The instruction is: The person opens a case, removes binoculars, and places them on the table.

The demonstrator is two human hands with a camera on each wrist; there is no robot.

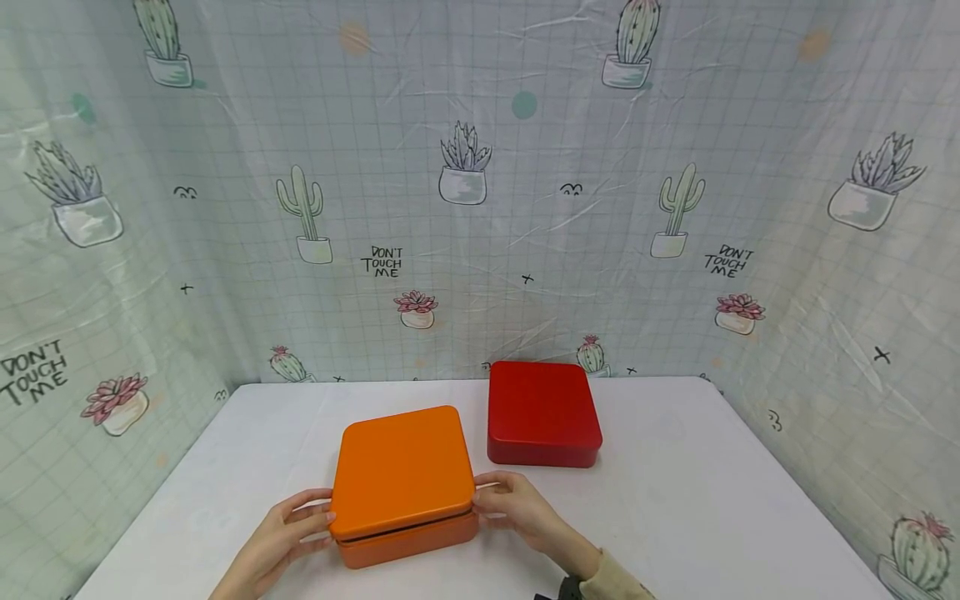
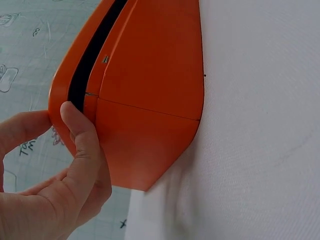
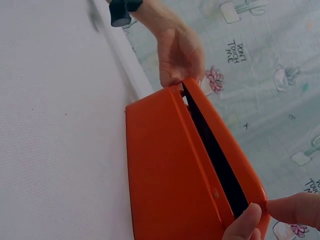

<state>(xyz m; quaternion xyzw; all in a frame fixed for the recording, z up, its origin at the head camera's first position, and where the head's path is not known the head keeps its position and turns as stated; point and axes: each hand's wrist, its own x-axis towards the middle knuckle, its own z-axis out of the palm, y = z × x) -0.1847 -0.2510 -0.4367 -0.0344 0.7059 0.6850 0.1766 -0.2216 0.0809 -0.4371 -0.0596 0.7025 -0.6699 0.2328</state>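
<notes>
An orange square box stands on the white table, its lid (image 1: 403, 471) raised a little from the base (image 1: 411, 542). A dark gap (image 2: 95, 55) shows between lid and base. At the box's left side, my left hand (image 1: 279, 533) pinches the lid's edge between thumb and fingers. My right hand (image 1: 519, 510) pinches the lid at the right front corner. In the right wrist view, the thumb (image 3: 245, 222) lies at the gap and a finger rests on the lid's outer rim. What is inside the box is hidden.
A red square box (image 1: 543, 404) with its top shut sits behind and to the right of the orange one. The white table (image 1: 675, 500) is enclosed by a cactus-printed curtain (image 1: 465, 250) at the back and sides.
</notes>
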